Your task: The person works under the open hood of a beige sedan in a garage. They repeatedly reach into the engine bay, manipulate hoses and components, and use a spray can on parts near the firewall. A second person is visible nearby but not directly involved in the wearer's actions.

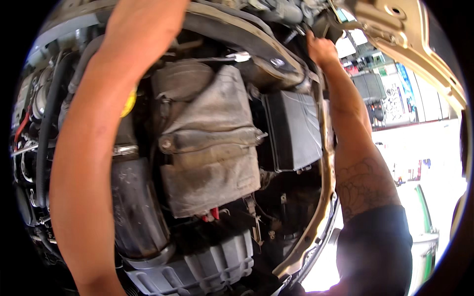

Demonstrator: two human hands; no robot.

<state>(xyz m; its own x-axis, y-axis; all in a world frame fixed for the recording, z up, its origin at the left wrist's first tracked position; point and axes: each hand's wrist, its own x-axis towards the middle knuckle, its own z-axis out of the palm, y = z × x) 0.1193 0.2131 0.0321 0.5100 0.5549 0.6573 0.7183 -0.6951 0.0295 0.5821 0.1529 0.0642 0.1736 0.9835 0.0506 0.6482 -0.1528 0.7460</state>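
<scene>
My right arm reaches up along the right side of an open car engine bay. My right hand (323,52) is at the far right corner, its fingers curled with the thumb up. Beside the thumb is a small shiny metal piece (294,35), which I cannot identify; whatever the fingers hold is hidden. On the left, my left forearm (91,163) stretches over the bay and leaves the picture at the top, so that hand is out of sight. Between the arms sits a battery in a dusty, worn grey cover (212,163), held by a strap across it.
A black ribbed box (291,130) stands right of the battery. A dark intake duct (138,202) and a grey plastic cover (197,264) lie nearer. A yellow cap (129,103) shows beside my left forearm. The tan raised hood (419,54) edges the upper right.
</scene>
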